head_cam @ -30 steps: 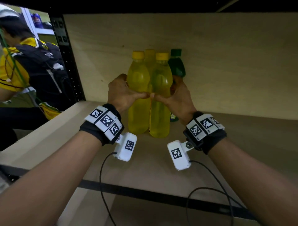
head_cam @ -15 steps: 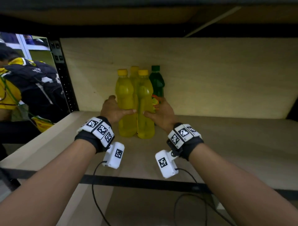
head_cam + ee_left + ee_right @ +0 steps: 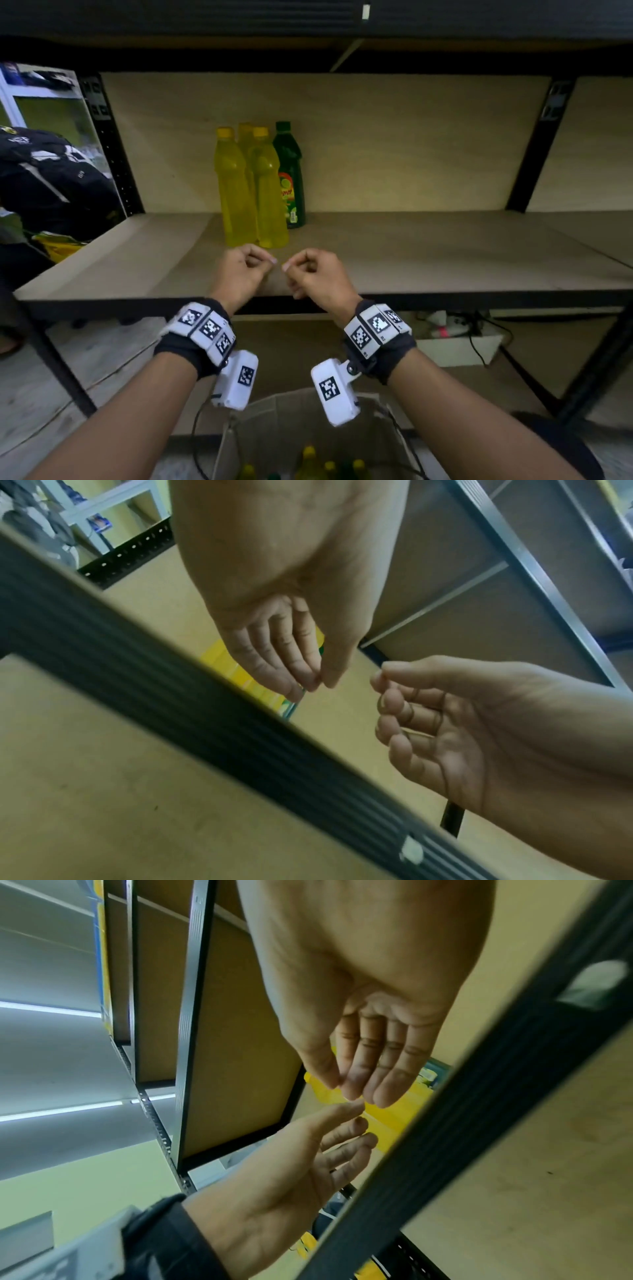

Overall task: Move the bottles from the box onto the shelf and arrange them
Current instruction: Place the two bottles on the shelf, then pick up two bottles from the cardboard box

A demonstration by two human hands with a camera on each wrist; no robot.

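Note:
Three yellow bottles [image 3: 236, 192] and a green bottle [image 3: 291, 178] stand upright in a tight cluster at the back of the wooden shelf [image 3: 411, 260]. My left hand [image 3: 258, 262] and right hand [image 3: 299, 265] hover side by side over the shelf's front part, a short way in front of the bottles. Both hold nothing, and their fingers are loosely curled. The wrist views show the left hand [image 3: 291, 653] and the right hand [image 3: 369, 1064] relaxed and empty. Below me stands the cardboard box [image 3: 270, 421], with several bottle caps [image 3: 308, 452] showing inside.
The shelf's black front rail [image 3: 462, 297] runs across below my hands. A black upright post [image 3: 113, 154] stands at the left, with a person in a black and yellow jacket [image 3: 51, 178] beyond it. The upper shelf [image 3: 308, 27] hangs overhead. A white power strip [image 3: 448, 325] lies under the shelf.
Both hands have let go of the two front yellow bottles and drawn back toward the shelf's front edge. The view has pulled back, and the box now shows below.

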